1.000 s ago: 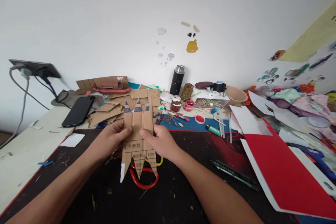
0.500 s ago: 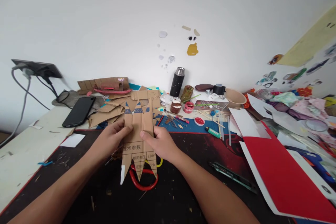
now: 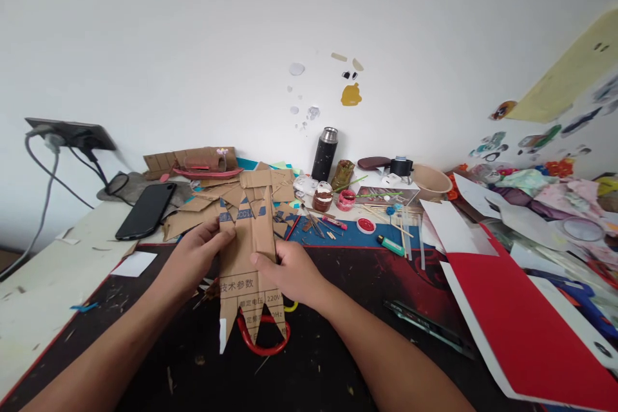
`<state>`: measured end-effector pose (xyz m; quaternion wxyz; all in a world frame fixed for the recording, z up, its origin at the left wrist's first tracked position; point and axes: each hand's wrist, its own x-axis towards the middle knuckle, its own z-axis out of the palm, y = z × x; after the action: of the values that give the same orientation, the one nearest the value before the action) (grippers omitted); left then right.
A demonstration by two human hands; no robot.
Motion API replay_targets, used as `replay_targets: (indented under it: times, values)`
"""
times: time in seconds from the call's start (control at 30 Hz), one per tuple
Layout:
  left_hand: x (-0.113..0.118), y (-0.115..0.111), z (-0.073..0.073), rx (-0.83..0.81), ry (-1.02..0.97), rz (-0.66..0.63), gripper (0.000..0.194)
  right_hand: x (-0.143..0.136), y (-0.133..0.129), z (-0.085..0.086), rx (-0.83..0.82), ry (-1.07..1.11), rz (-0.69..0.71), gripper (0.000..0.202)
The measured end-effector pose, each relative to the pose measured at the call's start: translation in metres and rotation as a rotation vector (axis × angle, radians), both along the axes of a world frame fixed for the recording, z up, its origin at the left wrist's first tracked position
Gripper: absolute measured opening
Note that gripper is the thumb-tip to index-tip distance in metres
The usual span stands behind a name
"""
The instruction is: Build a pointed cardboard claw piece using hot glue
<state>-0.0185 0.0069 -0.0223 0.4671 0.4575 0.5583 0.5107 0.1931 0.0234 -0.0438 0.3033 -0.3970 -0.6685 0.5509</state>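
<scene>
A brown cardboard cutout (image 3: 241, 257) with pointed teeth at its top and bottom ends is held upright over the dark mat (image 3: 309, 341). It bears printed black characters and a blue printed band. My left hand (image 3: 203, 251) grips its left edge, thumb lying on the front. On the other edge, my right hand (image 3: 292, 270) pinches it with the thumb across a narrow cardboard strip (image 3: 263, 225) running up the right side. Behind the lower teeth lie scissors with a red handle (image 3: 264, 351), partly hidden. A bit of yellow handle (image 3: 291, 306) shows near my right hand.
A utility knife (image 3: 427, 327) and red sheet (image 3: 535, 328) lie to the right. At the back are cardboard scraps (image 3: 193, 214), paint jars (image 3: 322, 196), a black flask (image 3: 325, 156) and a green-capped glue tube (image 3: 391, 245). A phone (image 3: 145, 210) rests at left.
Both hands have shifted slightly left and downward with the cardboard cutout, uncovering less of the scissors' red handle. The grip looks the same, and the camera view has moved a little.
</scene>
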Motion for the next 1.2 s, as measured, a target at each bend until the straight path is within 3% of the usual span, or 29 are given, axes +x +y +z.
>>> replay_targets:
  times: [0.4, 0.53, 0.63, 0.93, 1.2]
  values:
    - [-0.002, 0.000, -0.001, -0.046, -0.060, 0.028, 0.049, -0.002, 0.000, -0.005, -0.040, 0.041, 0.023, 0.035]
    - [-0.002, 0.000, 0.001, -0.054, -0.145, 0.068, 0.045, -0.001, 0.004, -0.004, -0.092, 0.180, 0.058, 0.053]
    - [0.000, 0.000, 0.004, -0.062, -0.188, 0.155, 0.038, 0.001, 0.008, -0.001, -0.223, 0.282, 0.068, 0.071]
    - [0.007, -0.001, 0.011, -0.113, -0.223, 0.193, 0.027, 0.011, 0.029, 0.014, -0.504, 0.597, -0.223, 0.077]
    - [0.005, 0.000, 0.010, -0.128, -0.181, 0.179, 0.022, 0.012, 0.029, 0.016, -0.614, 0.658, -0.215, 0.069]
